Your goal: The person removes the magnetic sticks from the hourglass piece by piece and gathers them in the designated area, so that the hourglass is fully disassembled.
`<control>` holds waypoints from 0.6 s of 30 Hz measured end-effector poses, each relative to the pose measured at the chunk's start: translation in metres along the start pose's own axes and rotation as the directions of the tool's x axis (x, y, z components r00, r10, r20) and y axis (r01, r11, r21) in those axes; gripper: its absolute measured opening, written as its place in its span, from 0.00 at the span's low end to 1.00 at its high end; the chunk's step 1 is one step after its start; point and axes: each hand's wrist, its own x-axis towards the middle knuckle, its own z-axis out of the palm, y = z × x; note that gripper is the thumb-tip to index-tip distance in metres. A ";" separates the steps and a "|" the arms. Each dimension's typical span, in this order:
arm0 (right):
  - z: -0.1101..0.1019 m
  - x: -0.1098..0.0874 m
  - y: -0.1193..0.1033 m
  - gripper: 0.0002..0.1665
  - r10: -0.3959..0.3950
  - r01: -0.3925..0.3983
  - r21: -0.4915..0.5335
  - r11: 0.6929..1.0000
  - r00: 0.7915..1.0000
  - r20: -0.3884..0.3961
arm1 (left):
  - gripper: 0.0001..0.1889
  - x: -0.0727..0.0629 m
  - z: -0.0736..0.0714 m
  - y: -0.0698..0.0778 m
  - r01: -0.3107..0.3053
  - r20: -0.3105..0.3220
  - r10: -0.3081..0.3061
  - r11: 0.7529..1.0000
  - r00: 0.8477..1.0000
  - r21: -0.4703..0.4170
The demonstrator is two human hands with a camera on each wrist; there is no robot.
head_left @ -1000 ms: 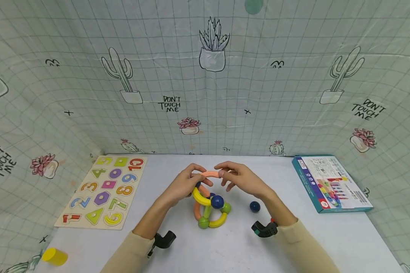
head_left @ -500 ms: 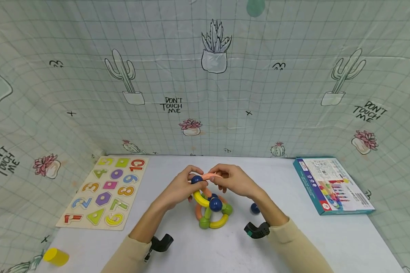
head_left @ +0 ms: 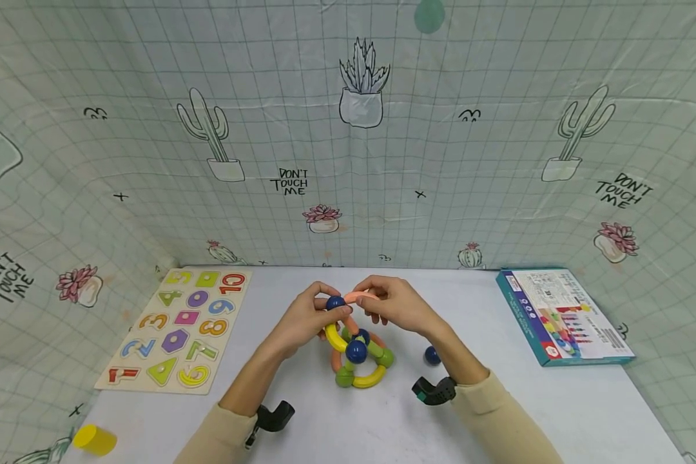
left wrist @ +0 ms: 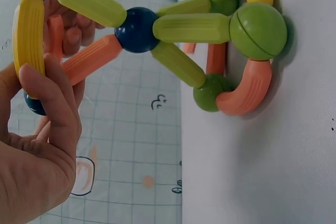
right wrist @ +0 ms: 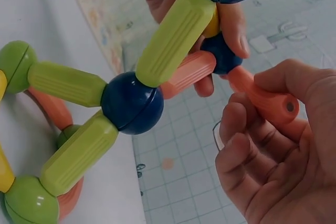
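Observation:
A toy framework of magnetic sticks and balls stands between my hands, its base of green balls [head_left: 345, 377] and curved sticks on the table. At its top my left hand [head_left: 309, 320] grips a dark blue ball [head_left: 336, 301], fingers lying along the end of a yellow curved stick [left wrist: 29, 35]. My right hand [head_left: 405, 308] pinches an orange curved magnetic stick [right wrist: 262, 95] between thumb and fingers. One end of that stick meets the gripped ball; its other end shows a small grey dot. Another dark blue ball [right wrist: 132, 102] joins several straight sticks at mid-height.
A loose dark blue ball [head_left: 432, 355] lies by my right forearm. At left is a number-and-shape puzzle board [head_left: 174, 328], with a yellow cylinder [head_left: 95, 439] near the front. A flat teal-edged box [head_left: 565, 316] lies at right. Patterned cloth [head_left: 383, 161] hangs behind the table.
My right hand has moved left, bringing the orange curved stick to the top blue ball, which my left hand earlier mostly covered. The framework's front blue ball has shifted slightly left and down.

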 end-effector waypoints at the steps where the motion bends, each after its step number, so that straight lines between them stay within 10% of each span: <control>1: 0.000 0.000 -0.001 0.12 0.001 -0.001 -0.001 1.000 1.000 0.006 | 0.26 0.000 0.000 0.000 -0.001 -0.001 0.001 1.000 1.000 0.002; 18: 0.004 0.004 -0.001 0.15 0.015 -0.015 -0.033 0.999 1.000 -0.003 | 0.25 0.001 0.005 0.000 0.003 0.003 -0.003 0.999 1.000 0.046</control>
